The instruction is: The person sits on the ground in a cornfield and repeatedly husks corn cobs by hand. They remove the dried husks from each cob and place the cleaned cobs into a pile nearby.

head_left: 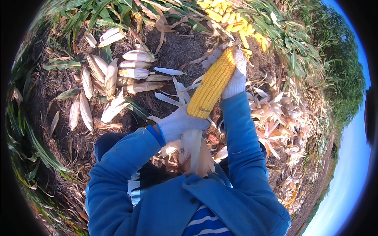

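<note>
Between my two gloved hands is an ear of corn, its yellow kernels bare and its pale husk peeled back toward me. My left hand, in a white glove, is closed round the base where the husk joins the ear. Near the far tip, my right hand grips the ear from the right side, also in a white glove with grey fingertips. The ear tilts away from me and to the right. Part of the right hand's fingers is hidden behind the ear.
Several unhusked ears lie on the dry soil to the left. A pile of bare yellow ears is at the far right. Stripped husks are heaped on the right. Green corn stalks lie along the far and left sides.
</note>
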Demonstrator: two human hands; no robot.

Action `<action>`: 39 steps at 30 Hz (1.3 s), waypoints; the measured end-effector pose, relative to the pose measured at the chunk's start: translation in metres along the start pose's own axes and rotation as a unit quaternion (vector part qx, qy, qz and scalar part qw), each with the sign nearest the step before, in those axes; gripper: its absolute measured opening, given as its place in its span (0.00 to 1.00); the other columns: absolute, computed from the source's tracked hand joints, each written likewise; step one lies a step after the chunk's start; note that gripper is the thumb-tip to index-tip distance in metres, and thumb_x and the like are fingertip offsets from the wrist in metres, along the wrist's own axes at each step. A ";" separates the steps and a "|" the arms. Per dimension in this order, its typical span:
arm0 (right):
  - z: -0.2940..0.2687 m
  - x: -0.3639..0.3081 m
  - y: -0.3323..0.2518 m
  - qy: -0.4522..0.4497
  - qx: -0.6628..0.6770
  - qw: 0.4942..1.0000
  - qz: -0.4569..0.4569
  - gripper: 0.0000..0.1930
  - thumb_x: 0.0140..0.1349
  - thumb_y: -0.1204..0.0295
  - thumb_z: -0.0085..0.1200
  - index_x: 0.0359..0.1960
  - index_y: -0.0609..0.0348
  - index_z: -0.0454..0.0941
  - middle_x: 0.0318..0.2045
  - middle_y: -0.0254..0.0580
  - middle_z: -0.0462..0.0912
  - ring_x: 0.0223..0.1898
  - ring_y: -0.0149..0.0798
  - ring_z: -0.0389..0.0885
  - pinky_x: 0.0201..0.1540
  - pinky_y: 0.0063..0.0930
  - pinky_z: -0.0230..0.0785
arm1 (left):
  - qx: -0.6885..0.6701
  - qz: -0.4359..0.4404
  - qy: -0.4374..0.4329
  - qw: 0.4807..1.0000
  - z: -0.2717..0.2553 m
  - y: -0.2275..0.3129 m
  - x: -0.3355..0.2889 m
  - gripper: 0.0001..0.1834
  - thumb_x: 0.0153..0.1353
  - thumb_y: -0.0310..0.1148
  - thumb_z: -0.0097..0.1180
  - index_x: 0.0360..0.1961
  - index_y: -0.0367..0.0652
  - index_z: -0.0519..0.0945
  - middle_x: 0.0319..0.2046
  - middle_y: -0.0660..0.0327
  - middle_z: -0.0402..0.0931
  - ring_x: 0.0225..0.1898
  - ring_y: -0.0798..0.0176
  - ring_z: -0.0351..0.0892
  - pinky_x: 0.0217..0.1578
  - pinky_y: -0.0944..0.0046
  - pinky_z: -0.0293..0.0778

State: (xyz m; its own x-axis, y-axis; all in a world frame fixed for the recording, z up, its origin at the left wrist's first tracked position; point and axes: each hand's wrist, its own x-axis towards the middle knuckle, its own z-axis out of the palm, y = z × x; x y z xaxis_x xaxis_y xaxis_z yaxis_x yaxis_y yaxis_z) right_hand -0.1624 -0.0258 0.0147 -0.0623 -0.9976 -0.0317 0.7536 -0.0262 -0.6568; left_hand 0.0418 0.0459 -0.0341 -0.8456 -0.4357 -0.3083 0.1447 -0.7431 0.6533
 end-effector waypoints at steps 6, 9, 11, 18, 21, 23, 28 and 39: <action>0.002 0.004 -0.009 0.031 -0.105 0.994 0.029 0.21 0.66 0.57 0.62 0.49 0.60 0.75 0.38 0.47 0.83 0.39 0.47 0.85 0.45 0.51 0.83 | 0.160 0.126 0.152 0.967 0.004 -0.008 0.016 0.36 0.55 0.24 0.71 0.63 0.38 0.68 0.55 0.58 0.79 0.55 0.63 0.80 0.56 0.63 0.77; 0.027 0.007 -0.003 0.034 -0.136 0.990 -0.006 0.15 0.66 0.65 0.63 0.47 0.60 0.76 0.34 0.48 0.83 0.32 0.47 0.85 0.37 0.45 0.84 | 0.265 0.136 0.192 0.935 -0.002 -0.017 0.027 0.34 0.56 0.27 0.68 0.63 0.37 0.68 0.56 0.56 0.78 0.56 0.63 0.79 0.58 0.62 0.76; 0.050 0.001 0.003 -0.014 -0.191 0.981 -0.029 0.12 0.65 0.71 0.63 0.46 0.59 0.75 0.33 0.46 0.83 0.33 0.42 0.85 0.37 0.39 0.83 | 0.264 0.125 0.209 0.933 -0.006 -0.028 0.030 0.33 0.56 0.28 0.68 0.61 0.38 0.69 0.55 0.56 0.79 0.55 0.62 0.80 0.56 0.62 0.76; 0.121 -0.051 0.021 -0.095 -0.557 0.812 -0.145 0.19 0.56 0.72 0.70 0.47 0.57 0.76 0.39 0.39 0.83 0.38 0.36 0.85 0.44 0.33 0.80 | 0.046 0.180 0.192 0.964 -0.021 -0.068 0.042 0.26 0.60 0.32 0.65 0.58 0.38 0.71 0.50 0.55 0.81 0.51 0.59 0.83 0.51 0.60 0.79; 0.137 -0.068 0.028 -0.184 -0.613 0.733 -0.229 0.23 0.53 0.64 0.72 0.49 0.56 0.77 0.41 0.43 0.84 0.39 0.42 0.86 0.45 0.34 0.79 | 0.047 0.167 0.177 0.969 -0.024 -0.074 0.043 0.26 0.60 0.32 0.65 0.58 0.38 0.72 0.49 0.55 0.82 0.50 0.59 0.83 0.51 0.60 0.79; 0.143 -0.080 0.039 -0.222 -0.657 0.667 -0.273 0.27 0.52 0.57 0.72 0.50 0.56 0.79 0.41 0.47 0.84 0.41 0.47 0.86 0.46 0.37 0.79 | 0.053 0.159 0.167 0.972 -0.026 -0.073 0.042 0.26 0.60 0.32 0.65 0.58 0.38 0.72 0.49 0.56 0.82 0.50 0.59 0.84 0.50 0.60 0.79; 0.148 -0.090 0.067 -0.227 -0.698 0.625 -0.265 0.31 0.52 0.49 0.67 0.50 0.61 0.81 0.39 0.47 0.83 0.38 0.52 0.84 0.41 0.45 0.78 | 0.056 0.139 0.140 0.979 -0.028 -0.064 0.039 0.26 0.60 0.32 0.65 0.58 0.38 0.72 0.48 0.56 0.82 0.49 0.59 0.84 0.49 0.60 0.79; 0.173 -0.080 0.114 -0.400 -0.751 0.515 -0.105 0.16 0.57 0.65 0.60 0.45 0.59 0.78 0.32 0.46 0.83 0.33 0.48 0.86 0.35 0.43 0.78 | 0.049 0.126 0.118 0.984 -0.030 -0.076 0.044 0.26 0.59 0.32 0.66 0.58 0.39 0.73 0.45 0.56 0.84 0.46 0.59 0.85 0.47 0.60 0.80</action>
State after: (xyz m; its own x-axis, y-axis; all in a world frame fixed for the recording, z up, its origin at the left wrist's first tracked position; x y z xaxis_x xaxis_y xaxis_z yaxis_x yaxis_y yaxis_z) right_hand 0.0417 0.0401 0.0729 0.7034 -0.7056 0.0852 -0.6076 -0.6592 -0.4430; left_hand 0.0095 0.0683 -0.1183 -0.6450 -0.7138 -0.2729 0.2746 -0.5497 0.7889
